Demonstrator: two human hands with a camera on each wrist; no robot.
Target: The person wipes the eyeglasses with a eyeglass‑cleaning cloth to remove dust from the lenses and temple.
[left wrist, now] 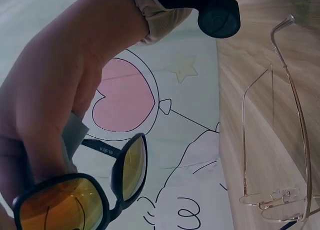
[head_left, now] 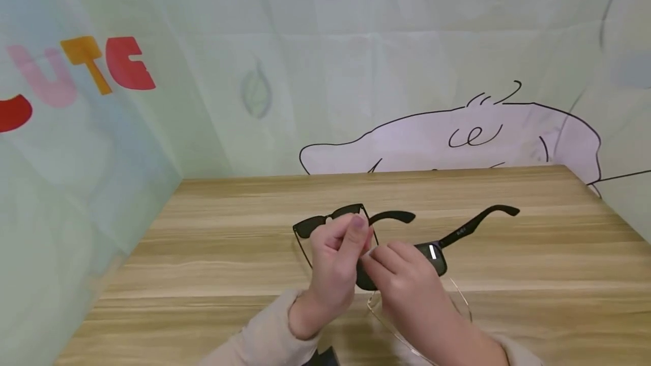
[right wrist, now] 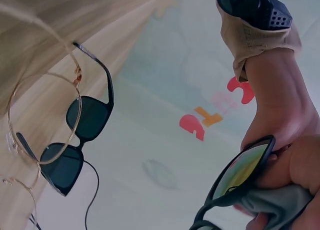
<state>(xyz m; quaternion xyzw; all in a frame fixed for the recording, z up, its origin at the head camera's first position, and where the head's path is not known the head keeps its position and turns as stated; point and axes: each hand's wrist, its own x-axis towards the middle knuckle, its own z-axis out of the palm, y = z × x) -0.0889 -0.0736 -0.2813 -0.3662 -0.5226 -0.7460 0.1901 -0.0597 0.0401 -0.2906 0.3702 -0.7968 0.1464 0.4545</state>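
My left hand grips one end of a pair of black-framed sunglasses, lifted above the table. One temple sticks out to the right. The right hand covers the middle of the frame, its fingers pinching a grey cloth against a lens. In the left wrist view, the sunglasses' lenses look orange and yellow, and the cloth shows beside the right hand's fingers. What the left hand's fingertips do behind the frame is partly hidden.
A second pair of dark sunglasses lies unfolded on the wood-grain table, beyond the left hand. Gold wire-framed glasses lie near the right forearm. A printed cloth backdrop stands along the back and sides.
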